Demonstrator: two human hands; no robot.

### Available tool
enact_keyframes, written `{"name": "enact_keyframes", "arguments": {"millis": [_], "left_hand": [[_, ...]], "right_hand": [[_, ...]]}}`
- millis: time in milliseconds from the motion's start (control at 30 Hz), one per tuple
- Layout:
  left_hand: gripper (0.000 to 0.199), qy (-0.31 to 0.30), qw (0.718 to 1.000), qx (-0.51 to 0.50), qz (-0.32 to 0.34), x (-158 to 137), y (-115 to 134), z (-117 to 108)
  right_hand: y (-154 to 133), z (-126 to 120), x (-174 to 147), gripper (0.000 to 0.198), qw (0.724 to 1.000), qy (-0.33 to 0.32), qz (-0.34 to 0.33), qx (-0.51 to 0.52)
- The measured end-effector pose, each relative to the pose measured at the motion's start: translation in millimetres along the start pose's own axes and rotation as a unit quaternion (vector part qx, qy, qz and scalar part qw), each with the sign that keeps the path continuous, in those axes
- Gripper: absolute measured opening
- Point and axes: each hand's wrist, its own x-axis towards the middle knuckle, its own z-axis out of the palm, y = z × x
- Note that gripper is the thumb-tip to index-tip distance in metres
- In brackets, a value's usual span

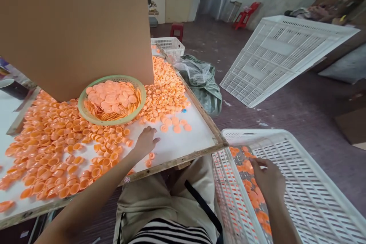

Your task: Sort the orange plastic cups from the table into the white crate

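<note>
A cardboard sheet [77, 26] stands over the far-left of the counter [183, 143], whose white top is strewn with orange caps [51, 148], thickest at the left and far edges. A white crate [300, 183] sits just past the counter's right corner, a few caps on its floor. A green basket [112, 100] of flat orange discs rests among the caps mid-counter. The left hand [146, 141] lies palm down near the front edge, fingers loosely spread, holding nothing, loose caps just beside it. The right hand [267, 181] is inside the crate, fingers curled over caps; whether it grips one I cannot tell. The work looks like moving caps from counter to crate; the left hand would need to gather the caps nearest it.
</note>
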Motion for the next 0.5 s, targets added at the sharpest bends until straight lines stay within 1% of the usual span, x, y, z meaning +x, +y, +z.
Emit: {"name": "enact_keyframes", "arguments": {"millis": [67,100,167,233,300,333,367,400,433,467,500], "left_hand": [[0.039,0.005,0.999,0.023,0.047,23,8,8],[0.035,-0.002,0.998,0.031,0.058,34,11,11],[0.024,-0.006,0.997,0.042,0.069,48,18,14],[0.022,0.005,0.998,0.025,0.061,49,27,12],[0.027,0.011,0.998,-0.046,0.045,35,39,6],[0.028,0.001,0.994,-0.106,0.037,24,47,3],[0.026,-0.014,0.982,-0.184,0.044,12,56,-1],[0.026,-0.031,0.964,-0.256,0.058,0,63,-5],[0.027,-0.053,0.949,-0.302,0.078,-11,69,-8],[0.030,-0.074,0.937,-0.333,0.083,-20,72,-11],[0.031,-0.077,0.932,-0.345,0.076,-27,70,-15]], "right_hand": [[-3,10,-8,0.045,0.999,-0.038,-0.003,0.038],[-10,16,-14,0.045,0.996,-0.064,-0.014,0.066],[-30,30,-29,0.046,0.986,-0.108,-0.053,0.117],[-57,43,-45,0.046,0.974,-0.138,-0.094,0.156],[-86,55,-63,0.045,0.958,-0.170,-0.129,0.192],[-102,61,-72,0.045,0.948,-0.190,-0.141,0.213],[-116,66,-81,0.045,0.933,-0.222,-0.151,0.241],[-130,72,-90,0.046,0.913,-0.260,-0.158,0.274],[-142,78,-98,0.045,0.888,-0.302,-0.160,0.309],[-153,84,-104,0.043,0.863,-0.339,-0.160,0.339],[-160,89,-109,0.040,0.843,-0.365,-0.157,0.362]]}}
